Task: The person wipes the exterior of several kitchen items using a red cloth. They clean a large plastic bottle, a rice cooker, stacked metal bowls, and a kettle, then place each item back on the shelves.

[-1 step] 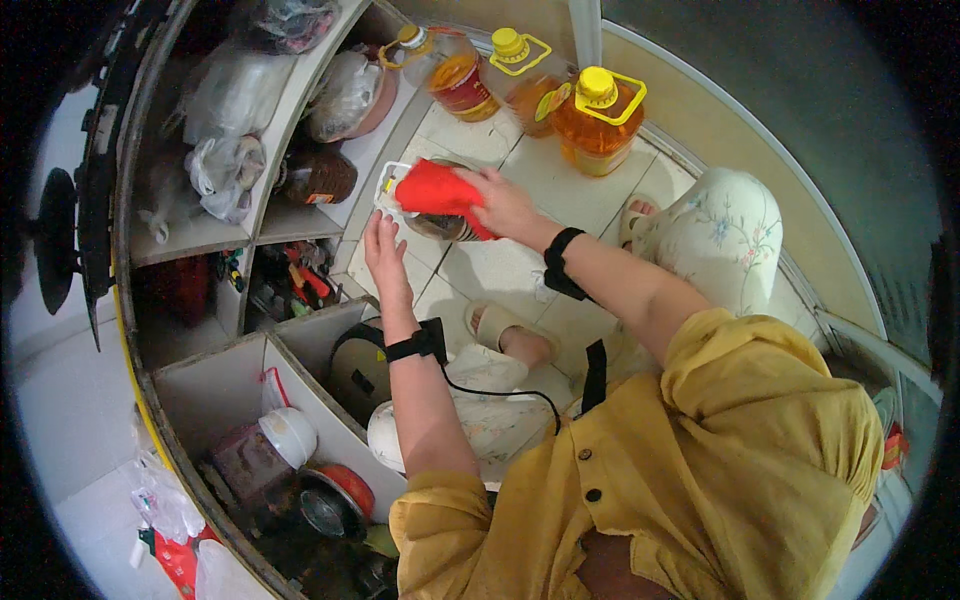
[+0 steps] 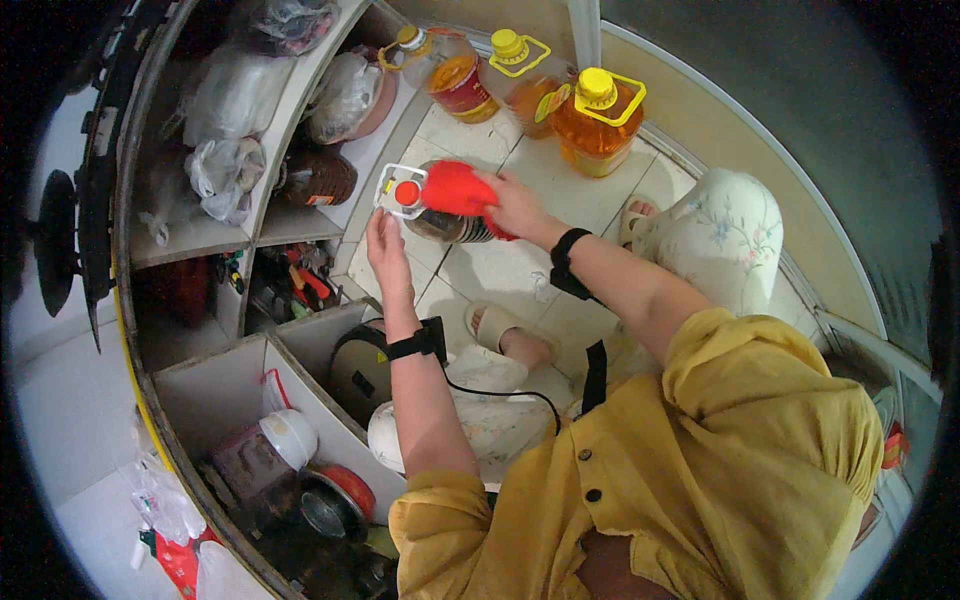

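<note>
A clear plastic bottle [image 2: 433, 229] with ribbed sides, dark contents, a red cap and a white handle is over the floor tiles, its cap end toward the left. My right hand [image 2: 520, 208] grips a red cloth [image 2: 455, 188] and presses it on the bottle's upper side, just right of the cap. The cloth hides part of the bottle. At the handle's lower left corner, my left hand [image 2: 388, 255] has its fingers drawn together on the handle's edge. How firmly it holds is hard to see.
Several yellow-capped oil bottles [image 2: 597, 130] stand by the back wall. On my left, open shelves hold plastic bags [image 2: 225, 175], a dark jar [image 2: 322, 178] and tools [image 2: 308, 280]. A lower compartment has a white bowl [image 2: 289, 437] and a red-rimmed pan [image 2: 335, 502]. My slippered foot [image 2: 512, 335] is below.
The red cloth has slid right along the bottle, uncovering the red cap. My left hand's spread fingers have closed up at the white handle.
</note>
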A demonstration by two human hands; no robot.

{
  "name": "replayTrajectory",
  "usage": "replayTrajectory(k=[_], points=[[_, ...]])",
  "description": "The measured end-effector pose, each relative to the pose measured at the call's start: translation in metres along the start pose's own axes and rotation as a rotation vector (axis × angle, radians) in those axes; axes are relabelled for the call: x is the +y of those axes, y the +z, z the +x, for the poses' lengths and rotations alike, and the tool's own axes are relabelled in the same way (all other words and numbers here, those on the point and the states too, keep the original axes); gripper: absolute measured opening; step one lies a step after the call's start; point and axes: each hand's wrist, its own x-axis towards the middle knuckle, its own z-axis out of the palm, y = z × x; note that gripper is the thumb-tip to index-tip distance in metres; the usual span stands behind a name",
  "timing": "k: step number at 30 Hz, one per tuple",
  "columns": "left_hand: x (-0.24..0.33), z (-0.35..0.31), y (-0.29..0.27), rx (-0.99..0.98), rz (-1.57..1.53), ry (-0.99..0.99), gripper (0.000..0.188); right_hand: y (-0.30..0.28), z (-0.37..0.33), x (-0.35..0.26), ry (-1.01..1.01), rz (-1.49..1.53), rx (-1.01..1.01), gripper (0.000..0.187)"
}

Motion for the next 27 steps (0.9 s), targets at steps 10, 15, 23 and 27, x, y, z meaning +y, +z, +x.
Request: replayTrajectory(k=[10, 15, 23, 27], points=[[0.0, 0.027, 0.028, -0.069, 0.864, 0.36, 0.062, -0.006, 0.021, -0.022, -0.157, 0.138, 0.276, 0.076], [0.012, 0.031, 0.029, -0.083, 1.145, 0.316, 0.061, 0.003, 0.006, -0.041, -0.239, 0.054, 0.069, 0.063], [0.004, 0.041, 0.038, -0.053, 1.035, 0.476, 0.052, -0.007, 0.0, 0.039, 0.523, -0.003, -0.026, 0.061], [0.0, 0.05, 0.036, -0.086, 1.037, 0.446, 0.052, 0.001, 0.012, -0.004, -0.04, 0.25, 0.269, 0.06]])
